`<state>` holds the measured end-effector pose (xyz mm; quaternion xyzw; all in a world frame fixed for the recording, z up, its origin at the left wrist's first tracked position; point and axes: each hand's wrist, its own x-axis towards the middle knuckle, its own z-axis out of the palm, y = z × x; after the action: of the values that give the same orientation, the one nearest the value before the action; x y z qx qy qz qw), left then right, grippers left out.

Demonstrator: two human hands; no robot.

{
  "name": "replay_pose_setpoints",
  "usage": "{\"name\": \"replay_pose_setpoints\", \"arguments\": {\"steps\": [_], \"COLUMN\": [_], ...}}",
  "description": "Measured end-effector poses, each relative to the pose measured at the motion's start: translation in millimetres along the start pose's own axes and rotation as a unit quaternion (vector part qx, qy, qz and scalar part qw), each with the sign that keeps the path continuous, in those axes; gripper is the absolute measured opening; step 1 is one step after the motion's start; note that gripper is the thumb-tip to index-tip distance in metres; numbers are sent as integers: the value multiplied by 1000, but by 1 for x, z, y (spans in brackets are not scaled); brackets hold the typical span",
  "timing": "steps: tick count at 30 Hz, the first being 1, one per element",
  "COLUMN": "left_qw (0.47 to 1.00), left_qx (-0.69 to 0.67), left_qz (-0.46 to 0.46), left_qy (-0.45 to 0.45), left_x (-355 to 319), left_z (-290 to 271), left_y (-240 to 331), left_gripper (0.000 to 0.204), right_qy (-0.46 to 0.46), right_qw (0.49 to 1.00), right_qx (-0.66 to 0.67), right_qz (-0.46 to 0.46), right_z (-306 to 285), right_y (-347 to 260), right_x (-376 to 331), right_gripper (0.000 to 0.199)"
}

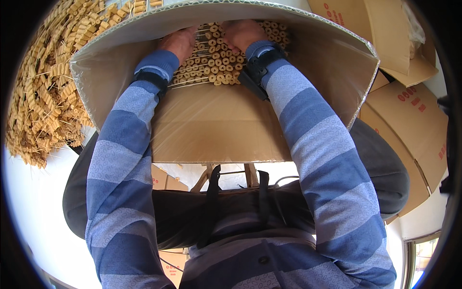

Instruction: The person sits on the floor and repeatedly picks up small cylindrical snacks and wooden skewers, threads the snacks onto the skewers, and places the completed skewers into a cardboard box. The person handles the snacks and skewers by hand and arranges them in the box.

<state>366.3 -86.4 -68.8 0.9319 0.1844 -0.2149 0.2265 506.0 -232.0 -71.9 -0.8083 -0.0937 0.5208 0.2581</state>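
both hands are deep in the cardboard box (211, 130), the left hand (180, 42) and right hand (242, 32) pressing flat, fingers open, on the little tan tubes (214, 62) packed at its far end. packing step; next, careful, even pushing.

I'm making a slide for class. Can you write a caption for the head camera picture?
Both hands, left hand and right hand, press on stacked tan tube-shaped parts inside a cardboard box.
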Motion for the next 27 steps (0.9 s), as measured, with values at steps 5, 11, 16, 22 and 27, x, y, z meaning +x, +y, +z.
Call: {"name": "replay_pose_setpoints", "arguments": {"steps": [5, 11, 16, 22, 27], "left_qw": [999, 992, 990, 994, 987], "left_qx": [35, 54, 114, 48, 58], "left_qz": [19, 65, 59, 53, -76], "left_qy": [-33, 88, 62, -81, -130], "left_x": [7, 24, 28, 24, 16], "left_z": [2, 13, 10, -17, -4], "left_y": [1, -10, -9, 6, 29], "left_gripper": [58, 31, 26, 37, 48], "right_qy": [23, 12, 17, -11, -15], "right_qw": [997, 988, 996, 990, 992], "right_qx": [-50, -128, -86, -138, -127], "right_qz": [-63, -81, -31, 2, -10], "right_z": [0, 2, 5, 5, 7], "right_y": [2, 9, 11, 8, 11], "right_x": [1, 6, 11, 17, 20], "right_gripper": [43, 45, 43, 45, 47]}}
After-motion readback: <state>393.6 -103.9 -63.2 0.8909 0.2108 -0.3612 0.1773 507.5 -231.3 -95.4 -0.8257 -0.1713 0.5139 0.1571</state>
